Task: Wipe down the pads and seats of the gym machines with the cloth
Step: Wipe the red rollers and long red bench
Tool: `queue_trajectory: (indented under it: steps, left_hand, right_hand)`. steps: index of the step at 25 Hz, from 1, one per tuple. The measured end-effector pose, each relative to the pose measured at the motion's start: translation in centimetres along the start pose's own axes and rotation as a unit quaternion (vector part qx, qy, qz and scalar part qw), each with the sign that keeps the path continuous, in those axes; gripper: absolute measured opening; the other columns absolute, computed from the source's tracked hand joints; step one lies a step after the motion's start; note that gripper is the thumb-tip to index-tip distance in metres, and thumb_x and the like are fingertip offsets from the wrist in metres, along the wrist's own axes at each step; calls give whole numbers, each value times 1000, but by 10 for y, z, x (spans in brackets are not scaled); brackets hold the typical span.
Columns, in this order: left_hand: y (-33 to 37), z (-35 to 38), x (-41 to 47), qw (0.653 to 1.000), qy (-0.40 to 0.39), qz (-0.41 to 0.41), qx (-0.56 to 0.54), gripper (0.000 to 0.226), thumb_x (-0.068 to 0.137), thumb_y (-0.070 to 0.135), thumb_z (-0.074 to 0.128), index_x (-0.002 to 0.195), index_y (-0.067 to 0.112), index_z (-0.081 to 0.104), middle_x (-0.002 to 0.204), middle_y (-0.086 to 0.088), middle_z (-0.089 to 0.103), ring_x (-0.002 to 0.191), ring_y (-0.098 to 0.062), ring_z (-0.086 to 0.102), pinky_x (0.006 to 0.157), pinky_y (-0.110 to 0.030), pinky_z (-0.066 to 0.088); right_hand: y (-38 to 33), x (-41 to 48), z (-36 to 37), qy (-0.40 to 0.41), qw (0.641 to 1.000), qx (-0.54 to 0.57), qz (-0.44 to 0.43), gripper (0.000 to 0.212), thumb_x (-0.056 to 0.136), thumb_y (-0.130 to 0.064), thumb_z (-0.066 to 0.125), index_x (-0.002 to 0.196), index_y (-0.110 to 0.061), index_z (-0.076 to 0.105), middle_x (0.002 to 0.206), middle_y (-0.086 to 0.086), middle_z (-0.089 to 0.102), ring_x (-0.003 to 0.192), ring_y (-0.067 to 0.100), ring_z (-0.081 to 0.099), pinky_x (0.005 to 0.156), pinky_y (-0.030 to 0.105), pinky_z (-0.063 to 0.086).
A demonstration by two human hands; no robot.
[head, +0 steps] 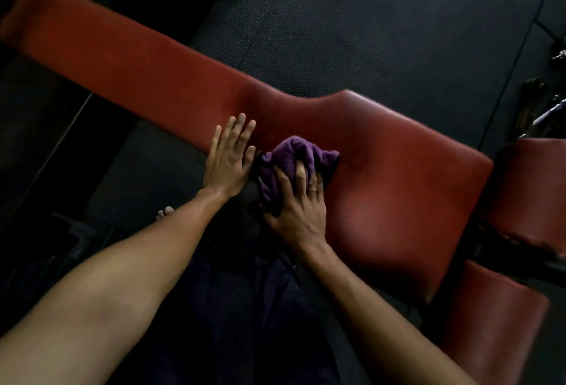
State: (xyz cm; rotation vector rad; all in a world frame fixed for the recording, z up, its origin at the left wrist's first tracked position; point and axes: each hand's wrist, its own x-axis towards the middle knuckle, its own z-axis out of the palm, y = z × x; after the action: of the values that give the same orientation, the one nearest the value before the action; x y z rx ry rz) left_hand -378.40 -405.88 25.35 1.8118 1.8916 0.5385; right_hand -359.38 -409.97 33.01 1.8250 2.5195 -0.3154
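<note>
A long red padded bench [147, 60] runs from the upper left to a wider seat part at the right. A bunched purple cloth [301, 155] lies on the pad near its front edge. My right hand [298, 204] grips the cloth from above, fingers curled into its folds, a ring on one finger. My left hand [229, 158] rests flat on the pad just left of the cloth, fingers straight and spread, almost touching the cloth.
Two smaller red pads [533, 191] [496, 320] sit at the right beside the bench end. Black rubber floor mats [382, 32] surround the bench. Metal gear [548, 115] lies at the far right edge. A bare foot [165, 211] shows below my left wrist.
</note>
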Motion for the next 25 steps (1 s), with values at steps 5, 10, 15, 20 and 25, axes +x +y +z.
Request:
queue_trajectory:
  steps: [5, 10, 15, 20, 25]
  left_hand:
    - [2, 3, -2, 1000, 13, -7, 4, 55, 107, 31, 31, 159, 19, 23, 168, -3, 15, 155, -20, 8, 126, -44, 2]
    - [-5, 4, -3, 1000, 19, 14, 3, 55, 106, 33, 32, 158, 17, 27, 167, -7, 18, 154, -23, 13, 125, -41, 1]
    - [-9, -1, -1, 1000, 5, 28, -10, 55, 105, 35, 34, 157, 17, 30, 166, -7, 21, 154, -24, 15, 125, -41, 4]
    - [-46, -13, 28, 998, 49, 23, 11, 48, 102, 29, 41, 148, 19, 47, 158, -8, 37, 147, -28, 32, 120, -49, 20]
    - [-85, -23, 65, 996, 33, 64, 48, 55, 100, 39, 40, 152, 22, 40, 162, -8, 31, 150, -29, 27, 122, -52, 17]
  right_hand:
    - [36, -40, -19, 55, 995, 19, 81, 71, 88, -50, 64, 151, -25, 41, 161, 19, 32, 149, 42, 28, 118, 58, 28]
    - [-42, 7, 7, 51, 983, 29, 175, 90, 75, -50, 72, 153, -14, 42, 160, 29, 25, 150, 49, 18, 126, 54, 2]
    - [-21, -53, 14, 44, 998, 18, 47, 90, 77, -47, 70, 156, -19, 39, 165, 24, 17, 155, 42, 10, 126, 52, 11]
    - [-37, -8, 33, 32, 996, -25, 77, 96, 74, -34, 78, 157, -20, 31, 163, 25, 20, 152, 47, 13, 126, 53, 3]
    - [-66, 77, 47, 35, 998, -24, 40, 60, 94, -23, 53, 153, -15, 43, 160, 28, 25, 149, 52, 18, 121, 60, 21]
